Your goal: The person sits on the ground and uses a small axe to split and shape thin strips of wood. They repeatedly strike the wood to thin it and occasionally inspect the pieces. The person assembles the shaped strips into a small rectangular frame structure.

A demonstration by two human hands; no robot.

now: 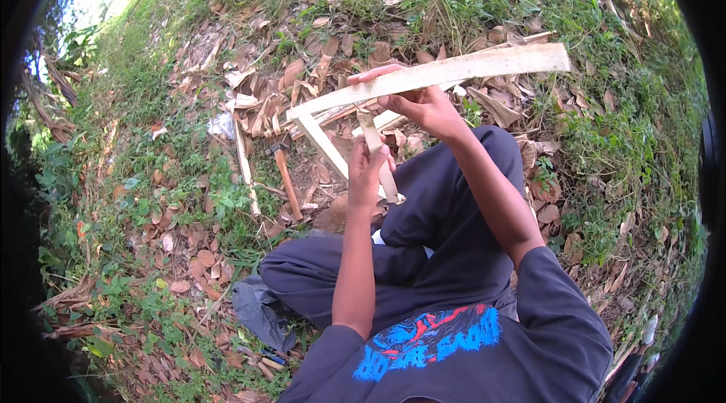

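My right hand grips a long pale wooden plank, with fingers behind it and the thumb at its lower edge. The plank rises slightly toward the right. A second wooden piece slants down from the plank's left end, meeting it at an angle; whether they are fastened I cannot tell. My left hand is closed round a short, flat wooden strip. This strip stands nearly upright below the plank, and its lower end is near my bent knee. A hammer with a wooden handle lies on the ground to the left.
Left of the hammer lies a thin wooden stick, near a crumpled white plastic piece. A dark plastic bag rests beside my crossed legs. More wood strips lie behind the plank. Dry leaves and grass cover the ground.
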